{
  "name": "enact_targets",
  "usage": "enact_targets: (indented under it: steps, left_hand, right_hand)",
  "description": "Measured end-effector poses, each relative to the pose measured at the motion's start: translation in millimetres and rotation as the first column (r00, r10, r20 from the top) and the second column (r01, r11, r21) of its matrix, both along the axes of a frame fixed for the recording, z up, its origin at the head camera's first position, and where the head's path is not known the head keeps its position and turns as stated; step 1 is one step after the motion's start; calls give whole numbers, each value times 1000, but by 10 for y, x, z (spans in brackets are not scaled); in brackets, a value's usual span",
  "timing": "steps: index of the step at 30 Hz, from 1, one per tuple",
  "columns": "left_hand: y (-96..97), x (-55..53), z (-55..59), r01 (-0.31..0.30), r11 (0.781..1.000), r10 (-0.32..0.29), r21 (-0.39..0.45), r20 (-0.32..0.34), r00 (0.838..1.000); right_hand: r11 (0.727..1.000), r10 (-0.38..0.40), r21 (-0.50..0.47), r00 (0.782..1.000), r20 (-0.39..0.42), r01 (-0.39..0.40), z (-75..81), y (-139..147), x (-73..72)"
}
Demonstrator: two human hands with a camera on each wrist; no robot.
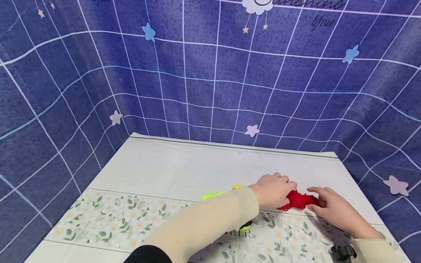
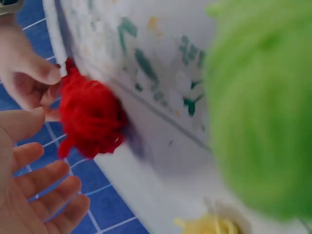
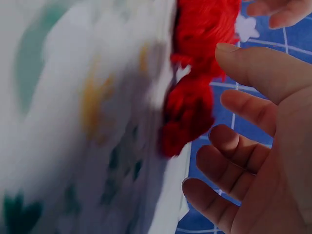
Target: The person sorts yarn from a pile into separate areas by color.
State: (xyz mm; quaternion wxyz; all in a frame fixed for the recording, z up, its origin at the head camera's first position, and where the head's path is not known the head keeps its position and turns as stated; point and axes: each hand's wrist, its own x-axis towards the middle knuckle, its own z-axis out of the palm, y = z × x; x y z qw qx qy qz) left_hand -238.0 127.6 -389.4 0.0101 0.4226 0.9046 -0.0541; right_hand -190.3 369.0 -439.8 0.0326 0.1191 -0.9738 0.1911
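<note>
A bundle of red yarn [image 1: 299, 201] lies on the table between the two hands, pinched in to a narrower end on the right. My left hand [image 1: 273, 190] is at the bundle's left side, overlapping it in the head view. In the left wrist view, the fingers of that left hand [image 2: 44, 185] are spread and relaxed beside the red yarn [image 2: 92, 117]. From the right, my right hand [image 1: 340, 212] reaches to the narrow end. Its fingers [image 3: 229, 165] are loosely bent in the right wrist view, with the thumb close to the red yarn [image 3: 190, 112] and nothing gripped.
Bright green yarn [image 1: 213, 195] lies partly hidden behind the left sleeve [image 1: 210, 223], with a small yellow piece [image 1: 236, 186] beside it. The white tabletop [image 1: 164, 160] has a floral band. A blue grid-patterned curtain [image 1: 197, 80] rises behind and along both sides.
</note>
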Motion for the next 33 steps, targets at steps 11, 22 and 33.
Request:
enact_targets:
  steps: [11, 22, 33]
  left_hand:
    - [-577, -84, 170, 1, 998, -3, 56, 41, 999]
    - [-1165, -116, 156, -45, 991, 37, 123, 65, 997]
    - [-1850, 135, 71, -11, 978, -2, 208, 61, 998]
  right_hand:
    - [998, 64, -17, 995, -76, -65, 186, -360, -45]
    - [990, 138, -29, 987, -86, -141, 244, -776, -137]
    - [981, 190, -37, 979, -73, -193, 231, -1211, -204]
